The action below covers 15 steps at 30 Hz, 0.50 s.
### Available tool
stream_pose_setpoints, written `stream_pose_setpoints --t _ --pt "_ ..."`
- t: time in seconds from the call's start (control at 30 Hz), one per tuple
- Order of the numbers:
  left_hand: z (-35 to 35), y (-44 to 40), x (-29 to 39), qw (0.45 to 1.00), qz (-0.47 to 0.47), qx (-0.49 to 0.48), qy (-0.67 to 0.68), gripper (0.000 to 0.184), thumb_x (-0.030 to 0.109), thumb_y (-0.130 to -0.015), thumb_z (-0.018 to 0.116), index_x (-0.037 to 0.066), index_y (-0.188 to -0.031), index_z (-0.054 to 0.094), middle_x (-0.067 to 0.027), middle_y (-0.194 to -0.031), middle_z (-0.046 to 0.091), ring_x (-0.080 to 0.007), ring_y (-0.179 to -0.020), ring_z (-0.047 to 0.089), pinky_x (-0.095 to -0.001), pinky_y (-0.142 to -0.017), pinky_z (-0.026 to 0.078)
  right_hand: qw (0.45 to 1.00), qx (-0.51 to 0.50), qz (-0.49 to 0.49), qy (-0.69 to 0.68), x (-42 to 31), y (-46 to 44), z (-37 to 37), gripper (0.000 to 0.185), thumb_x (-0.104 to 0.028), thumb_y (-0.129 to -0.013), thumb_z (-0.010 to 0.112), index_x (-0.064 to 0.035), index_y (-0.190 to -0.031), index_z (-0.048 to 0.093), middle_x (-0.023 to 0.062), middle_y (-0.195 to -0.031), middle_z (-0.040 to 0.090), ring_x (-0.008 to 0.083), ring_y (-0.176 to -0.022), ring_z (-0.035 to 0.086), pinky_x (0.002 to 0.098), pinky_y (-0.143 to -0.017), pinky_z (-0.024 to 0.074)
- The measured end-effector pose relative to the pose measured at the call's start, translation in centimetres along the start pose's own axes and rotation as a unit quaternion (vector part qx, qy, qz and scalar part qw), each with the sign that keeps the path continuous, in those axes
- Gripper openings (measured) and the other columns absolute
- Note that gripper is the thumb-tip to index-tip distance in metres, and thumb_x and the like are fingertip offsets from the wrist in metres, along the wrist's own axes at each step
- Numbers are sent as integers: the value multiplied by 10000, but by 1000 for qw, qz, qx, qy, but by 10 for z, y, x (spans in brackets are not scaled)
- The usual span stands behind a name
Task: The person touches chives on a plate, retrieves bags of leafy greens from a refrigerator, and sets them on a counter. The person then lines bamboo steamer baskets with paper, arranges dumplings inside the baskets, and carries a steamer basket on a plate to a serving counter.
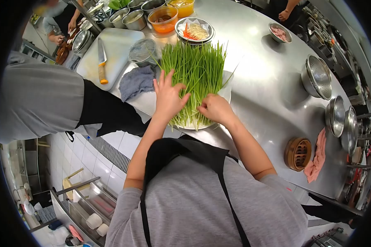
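- Chives (193,66), one thick, upright-looking bundle of long green blades: I find it on a white base (226,94) at the near edge of the metal worktop (259,61), directly before both hands, pale stem ends toward the person.
- Left hand (169,94): fingers spread, laid along the bundle's left side; the chives lie just right of the palm.
- Right hand (215,108): fingers curled in at the bundle's lower right side, the chives to its left; whether it pinches any stems, I cannot tell.
- Blue cloth (137,82): crumpled, just left of the left hand.
- Container (142,51) under clear film: beyond that cloth, beside the blade tips.
- Knife (102,59), orange-ended handle: on the cutting board (123,41), farther left.
- Metal bowl (212,32) of pale and red shreds: just past the tips.
- Steamer basket (290,154): well apart, right, beside a pink cloth (316,160).
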<state>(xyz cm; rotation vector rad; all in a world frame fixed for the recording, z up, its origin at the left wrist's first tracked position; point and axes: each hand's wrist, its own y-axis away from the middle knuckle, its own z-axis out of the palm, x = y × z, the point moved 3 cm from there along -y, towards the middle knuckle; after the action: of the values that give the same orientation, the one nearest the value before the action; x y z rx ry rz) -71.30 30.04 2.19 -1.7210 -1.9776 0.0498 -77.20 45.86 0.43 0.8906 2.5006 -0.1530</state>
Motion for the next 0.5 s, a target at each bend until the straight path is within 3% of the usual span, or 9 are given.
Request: stream_pose_setpoints --t 0.03,0.17,0.23,0.27,0.33,0.43,0.5 --pt "3 1 3 999 0 -25 -38 279 279 -667 731 87 -857 661 -192 -1340 370 -435 -1287 230 -633 -1006 162 999 31 13 -6 -2 2 -3 268 -268 -749 605 -15 -669 638 172 -763 597 330 -751 594 424 -679 484" --pt "13 3 5 994 -28 -71 -76 374 304 -644 744 93 -934 637 -194 -1348 355 -433 -1293 217 -635 -1010 155 994 90 2 57 -1 1 3 206 -222 -724 625 -28 -792 636 159 -793 582 326 -790 584 418 -696 470" --pt "14 -1 10 994 -44 -52 -89 537 329 -624 760 116 -1083 579 -191 -1381 310 -422 -1310 185 -624 -1021 134 987 147 -5 61 -3 -1 9 263 -169 -692 638 -42 -918 599 138 -839 549 314 -819 559 402 -711 441" --pt "15 -4 12 994 -45 -49 -90 537 329 -624 760 116 -1083 579 -191 -1381 310 -422 -1310 185 -624 -1021 134 987 147 -8 62 0 -4 10 263 -169 -692 638 -42 -918 599 138 -839 549 314 -819 559 402 -711 441" --pt "18 -5 19 994 -40 -55 -85 724 334 -611 757 119 -1236 460 -207 -1406 256 -420 -1317 172 -636 -1021 110 975 206 4 82 3 -5 7 313 -131 -675 635 -71 -974 565 124 -887 518 304 -845 522 392 -734 409" --pt "31 -5 18 989 -58 -69 -114 791 305 -597 761 130 -1282 406 -201 -1425 218 -415 -1332 133 -636 -1023 100 982 172 -70 20 3 -9 3 257 -135 -682 615 -97 -936 619 109 -907 508 284 -882 493 388 -766 386" --pt "31 -7 11 987 -77 -88 -111 791 248 -595 751 130 -1291 393 -197 -1437 186 -414 -1340 112 -638 -1024 99 983 153 -79 60 5 -7 4 231 -137 -692 603 -111 -917 645 102 -915 509 277 -909 483 389 -780 377"
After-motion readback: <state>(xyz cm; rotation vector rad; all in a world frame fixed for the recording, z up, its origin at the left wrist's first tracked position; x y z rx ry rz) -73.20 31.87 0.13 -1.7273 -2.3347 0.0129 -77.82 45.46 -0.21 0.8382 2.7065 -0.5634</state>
